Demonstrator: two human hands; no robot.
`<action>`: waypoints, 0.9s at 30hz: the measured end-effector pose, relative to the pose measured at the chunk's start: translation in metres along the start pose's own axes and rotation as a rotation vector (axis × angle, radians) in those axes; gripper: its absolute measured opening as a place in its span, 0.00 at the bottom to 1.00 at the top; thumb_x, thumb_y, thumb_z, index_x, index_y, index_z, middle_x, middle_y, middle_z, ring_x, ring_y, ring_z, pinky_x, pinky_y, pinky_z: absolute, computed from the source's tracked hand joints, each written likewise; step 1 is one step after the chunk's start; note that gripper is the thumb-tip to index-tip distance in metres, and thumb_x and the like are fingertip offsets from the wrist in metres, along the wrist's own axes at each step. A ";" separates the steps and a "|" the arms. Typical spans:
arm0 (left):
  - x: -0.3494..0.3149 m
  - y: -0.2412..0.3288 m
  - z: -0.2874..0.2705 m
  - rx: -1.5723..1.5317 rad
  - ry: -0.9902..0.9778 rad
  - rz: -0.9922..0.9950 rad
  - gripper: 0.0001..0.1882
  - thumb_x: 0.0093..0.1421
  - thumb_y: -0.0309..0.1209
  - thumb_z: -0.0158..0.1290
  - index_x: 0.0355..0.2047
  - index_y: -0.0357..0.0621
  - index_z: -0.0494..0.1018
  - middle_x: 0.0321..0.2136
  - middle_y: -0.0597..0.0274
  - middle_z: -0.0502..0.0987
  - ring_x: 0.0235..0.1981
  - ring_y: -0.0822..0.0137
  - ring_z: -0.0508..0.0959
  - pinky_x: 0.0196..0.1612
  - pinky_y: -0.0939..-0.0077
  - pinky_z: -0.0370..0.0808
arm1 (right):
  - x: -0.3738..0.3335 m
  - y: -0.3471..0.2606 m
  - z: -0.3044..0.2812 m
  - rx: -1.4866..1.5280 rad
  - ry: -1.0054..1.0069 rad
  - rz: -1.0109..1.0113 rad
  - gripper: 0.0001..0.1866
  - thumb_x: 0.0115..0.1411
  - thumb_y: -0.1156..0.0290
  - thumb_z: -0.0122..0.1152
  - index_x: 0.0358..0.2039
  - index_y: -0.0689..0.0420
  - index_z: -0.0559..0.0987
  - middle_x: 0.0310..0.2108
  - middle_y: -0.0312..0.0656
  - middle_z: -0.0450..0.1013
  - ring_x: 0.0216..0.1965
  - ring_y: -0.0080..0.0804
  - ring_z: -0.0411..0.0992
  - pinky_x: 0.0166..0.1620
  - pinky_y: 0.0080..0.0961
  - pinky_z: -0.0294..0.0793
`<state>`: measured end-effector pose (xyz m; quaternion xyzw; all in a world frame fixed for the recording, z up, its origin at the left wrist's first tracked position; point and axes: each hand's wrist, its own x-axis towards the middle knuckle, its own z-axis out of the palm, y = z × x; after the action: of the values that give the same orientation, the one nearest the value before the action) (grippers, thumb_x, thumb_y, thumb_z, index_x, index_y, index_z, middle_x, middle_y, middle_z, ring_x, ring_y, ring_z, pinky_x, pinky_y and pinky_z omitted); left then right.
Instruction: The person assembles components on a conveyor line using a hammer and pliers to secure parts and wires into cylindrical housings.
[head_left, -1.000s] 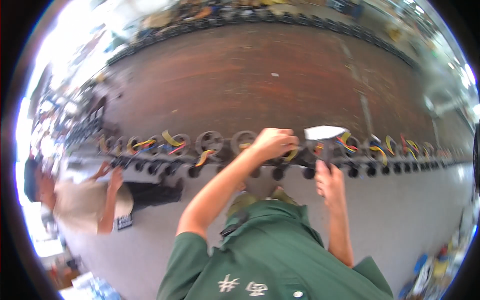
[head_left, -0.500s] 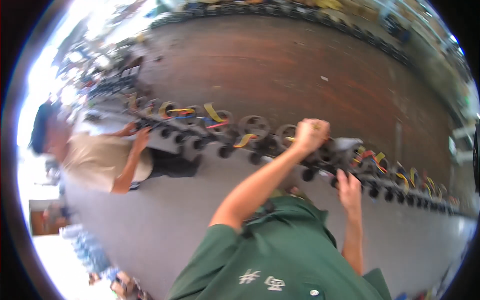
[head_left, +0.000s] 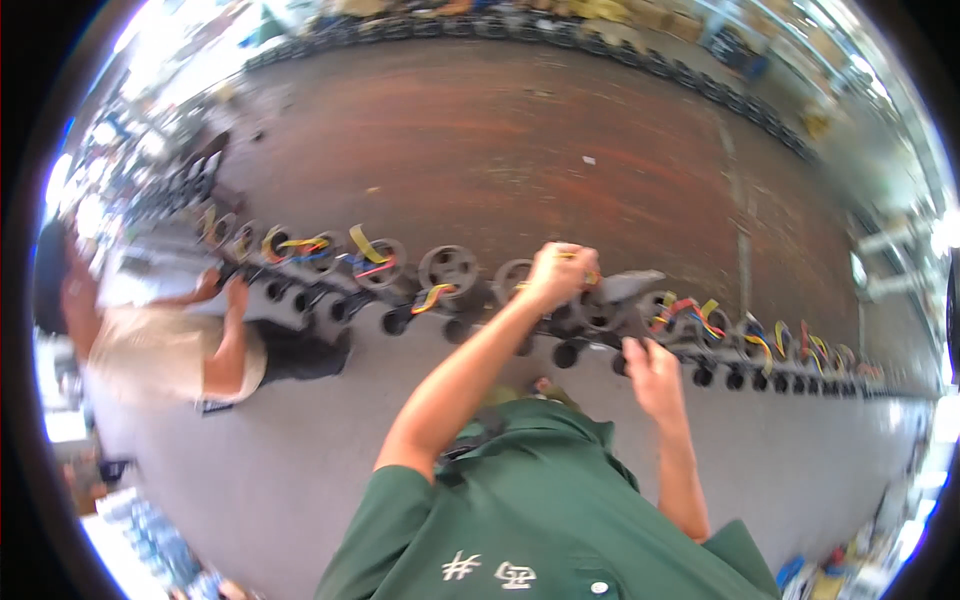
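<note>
A long row of grey spoked wheel-like parts (head_left: 449, 272) runs across the view, with coloured wires and black round ends (head_left: 565, 353) along its near side. Above one of these parts, my left hand (head_left: 562, 275) is closed in a fist; a bit of yellow shows at it, but what it grips is hidden. My right hand (head_left: 656, 382) is lower and to the right, its fingers curled at the near edge of the row beside a black round end. Its hold is too blurred to make out. Between and beyond the hands lies a grey flat piece (head_left: 632, 285).
At the left a co-worker in a beige shirt (head_left: 165, 350) reaches with both hands to the same row. Beyond it spreads a worn brown surface (head_left: 480, 140), with another line of dark parts (head_left: 480, 28) at its far edge. Grey floor (head_left: 270, 470) lies on the near side.
The whole view has shifted, so the row, the co-worker and my hands appear farther left. Both hands stay at the same stretch of the row, the left one still a fist.
</note>
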<state>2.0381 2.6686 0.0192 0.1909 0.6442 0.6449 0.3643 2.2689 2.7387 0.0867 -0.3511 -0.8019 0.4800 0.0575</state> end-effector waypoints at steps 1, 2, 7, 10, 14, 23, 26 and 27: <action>-0.002 -0.001 -0.005 -0.083 -0.101 -0.014 0.11 0.63 0.33 0.55 0.24 0.45 0.81 0.16 0.73 0.71 0.17 0.79 0.66 0.19 0.78 0.62 | -0.005 0.000 -0.003 0.067 0.000 0.040 0.23 0.70 0.52 0.56 0.33 0.63 0.77 0.18 0.30 0.66 0.21 0.19 0.62 0.25 0.25 0.63; -0.002 -0.006 -0.006 0.018 -0.132 0.191 0.10 0.61 0.31 0.56 0.23 0.46 0.79 0.15 0.75 0.70 0.19 0.79 0.66 0.21 0.76 0.64 | -0.006 0.005 -0.001 0.140 0.025 0.041 0.21 0.71 0.54 0.56 0.33 0.63 0.77 0.19 0.31 0.66 0.22 0.18 0.62 0.25 0.26 0.63; 0.017 -0.037 0.026 0.263 0.285 0.184 0.14 0.59 0.35 0.54 0.21 0.40 0.80 0.20 0.49 0.81 0.25 0.57 0.84 0.32 0.62 0.81 | 0.021 0.111 0.042 -0.086 0.169 -0.394 0.18 0.73 0.60 0.54 0.43 0.66 0.78 0.23 0.42 0.72 0.24 0.30 0.68 0.29 0.29 0.69; 0.007 -0.038 0.039 0.430 0.292 0.087 0.17 0.59 0.43 0.56 0.33 0.40 0.82 0.34 0.38 0.82 0.41 0.39 0.82 0.46 0.48 0.80 | 0.017 0.090 -0.004 0.165 -0.126 0.204 0.18 0.73 0.54 0.53 0.32 0.55 0.73 0.16 0.28 0.60 0.14 0.16 0.55 0.17 0.20 0.51; -0.011 -0.033 0.049 0.443 0.186 0.015 0.18 0.65 0.42 0.51 0.37 0.39 0.81 0.38 0.37 0.81 0.43 0.38 0.82 0.46 0.47 0.80 | -0.012 0.031 -0.008 0.191 0.017 0.257 0.21 0.73 0.51 0.52 0.27 0.51 0.68 0.15 0.24 0.55 0.12 0.12 0.50 0.14 0.18 0.45; -0.005 0.024 0.009 1.043 -0.155 0.185 0.14 0.59 0.35 0.50 0.35 0.46 0.84 0.36 0.50 0.84 0.39 0.51 0.86 0.41 0.55 0.84 | 0.016 0.036 0.017 -0.039 -0.076 0.108 0.21 0.72 0.56 0.52 0.37 0.63 0.79 0.24 0.37 0.72 0.25 0.23 0.65 0.29 0.29 0.66; 0.011 0.006 -0.004 0.590 -0.170 -0.042 0.21 0.67 0.45 0.45 0.41 0.44 0.82 0.35 0.54 0.83 0.32 0.56 0.83 0.27 0.61 0.79 | 0.009 -0.004 -0.003 -0.179 -0.008 -0.012 0.25 0.72 0.51 0.53 0.29 0.63 0.75 0.17 0.38 0.65 0.22 0.26 0.63 0.27 0.33 0.65; 0.020 -0.018 -0.005 0.290 -0.098 -0.180 0.28 0.72 0.54 0.43 0.47 0.43 0.80 0.32 0.61 0.83 0.26 0.67 0.82 0.16 0.70 0.77 | 0.004 -0.016 -0.002 -0.047 0.021 0.001 0.24 0.72 0.52 0.53 0.28 0.62 0.75 0.18 0.35 0.66 0.22 0.24 0.63 0.26 0.31 0.64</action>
<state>2.0253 2.6773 -0.0029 0.2142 0.7264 0.5001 0.4200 2.2587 2.7380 0.0996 -0.3579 -0.8120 0.4575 0.0573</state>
